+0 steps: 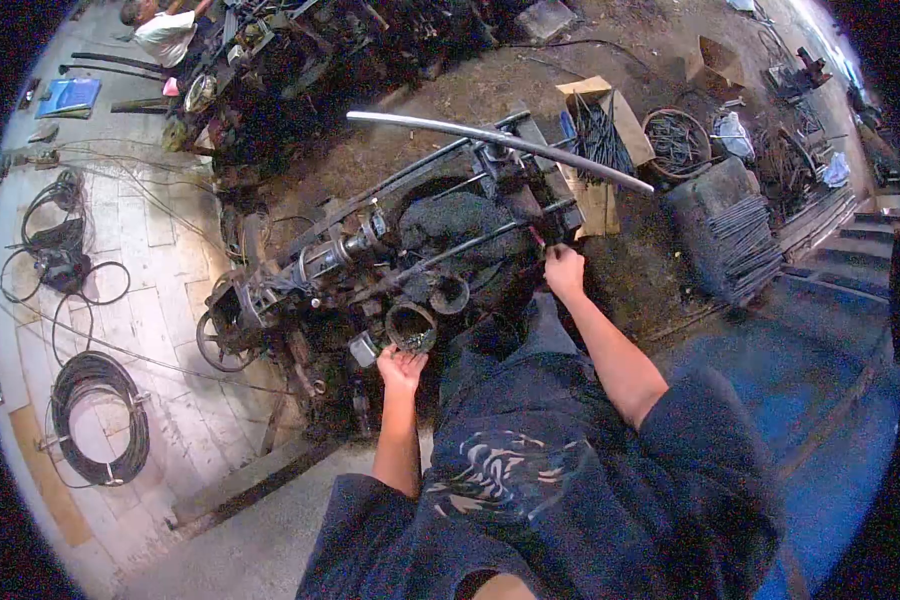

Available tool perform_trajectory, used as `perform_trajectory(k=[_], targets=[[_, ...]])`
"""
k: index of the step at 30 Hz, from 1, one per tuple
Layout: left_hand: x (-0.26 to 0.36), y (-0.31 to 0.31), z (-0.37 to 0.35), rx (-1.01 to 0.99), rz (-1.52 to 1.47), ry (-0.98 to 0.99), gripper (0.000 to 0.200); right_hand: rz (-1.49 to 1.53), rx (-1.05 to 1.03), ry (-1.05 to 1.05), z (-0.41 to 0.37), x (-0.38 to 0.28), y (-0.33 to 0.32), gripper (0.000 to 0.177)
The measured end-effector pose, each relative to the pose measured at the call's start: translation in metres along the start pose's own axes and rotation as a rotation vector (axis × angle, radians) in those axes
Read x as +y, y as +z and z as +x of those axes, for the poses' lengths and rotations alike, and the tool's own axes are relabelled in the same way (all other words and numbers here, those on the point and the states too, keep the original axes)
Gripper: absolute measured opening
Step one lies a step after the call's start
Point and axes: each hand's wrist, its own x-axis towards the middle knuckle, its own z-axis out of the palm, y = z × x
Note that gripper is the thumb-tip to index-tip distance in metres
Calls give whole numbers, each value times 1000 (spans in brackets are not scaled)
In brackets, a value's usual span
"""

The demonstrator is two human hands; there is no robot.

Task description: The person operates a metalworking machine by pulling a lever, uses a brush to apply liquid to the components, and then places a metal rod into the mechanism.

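Observation:
My left hand (402,368) is at the near rim of a round bowl (432,326) holding small metal pieces. Its palm faces up and its fingers look stretched apart against the rim. Beside this bowl sits a smaller round cup (450,294). My right hand (564,270) is closed at the right end of a dark, greasy machine (342,250). A thin reddish handle (537,238) runs up from its fingers. Above the machine a long, slightly curved metal bar (500,138) lies crosswise.
To the right stand a cardboard box (642,130) of dark rods, a round basket (676,142) and bundled rods (745,250). A coiled cable (98,418) lies on the left floor. Another person (166,36) is at the upper left, near cluttered machinery.

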Motion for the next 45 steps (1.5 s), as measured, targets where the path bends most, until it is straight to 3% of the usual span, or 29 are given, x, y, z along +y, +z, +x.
perform_trajectory(k=[2,3,6,10,14,16,20,22,25,26,28,29,30,32,34,36,37,40,41,42,43,44,45], targets=[[-2,-5,1,-56,17,22,46,-115,9,33,-7,-13,-11,18],[-2,-5,2,-56,21,20,46,-183,96,-162,1,-10,-8,18],[-5,0,1,28,54,15,48,-346,100,-254,20,-9,4,19],[-2,5,-5,-14,108,49,46,-642,-41,-210,43,-2,22,19],[-2,0,-1,-44,125,41,41,-689,-52,-177,49,-2,23,16],[-5,3,-4,-8,112,54,39,-706,13,-307,41,-2,19,14],[-10,-20,29,-53,65,55,32,-728,-82,-228,43,-9,15,14],[-10,-16,23,-93,99,64,31,-643,11,-383,43,-5,16,11],[-10,-15,18,-58,105,88,33,-537,57,-341,16,19,4,15],[-8,-19,19,-86,89,49,35,-542,-80,-212,-11,9,-21,25],[-7,-14,20,-129,56,10,36,-440,-254,-21,-50,26,-54,29],[-11,-13,16,-111,54,50,38,-462,-363,94,-47,70,-43,30],[-16,-16,13,-87,52,87,40,-385,-292,122,-42,112,-25,24],[-18,-13,12,-114,67,74,40,152,-403,356,-8,165,15,15],[-14,-6,3,-87,94,94,39,235,-404,351,22,154,38,10],[-10,-10,4,-54,85,61,41,148,-295,193,44,147,60,12],[-10,-14,8,-70,118,57,44,-43,-105,-53,43,141,60,11],[-6,-32,26,-129,167,24,53,14,-70,-184,19,133,37,11],[-4,-33,26,-110,221,34,54,51,-149,-38,16,161,39,13],[-3,-34,26,-94,276,40,56,86,-162,-29,2,170,27,14],[3,-24,15,-6,302,47,51,-32,-179,-191,-6,212,23,12],[7,-29,23,-13,287,35,51,527,-230,383,-35,172,-8,8],[14,-41,30,-15,418,96,47,371,-221,398,-58,158,-22,8]])
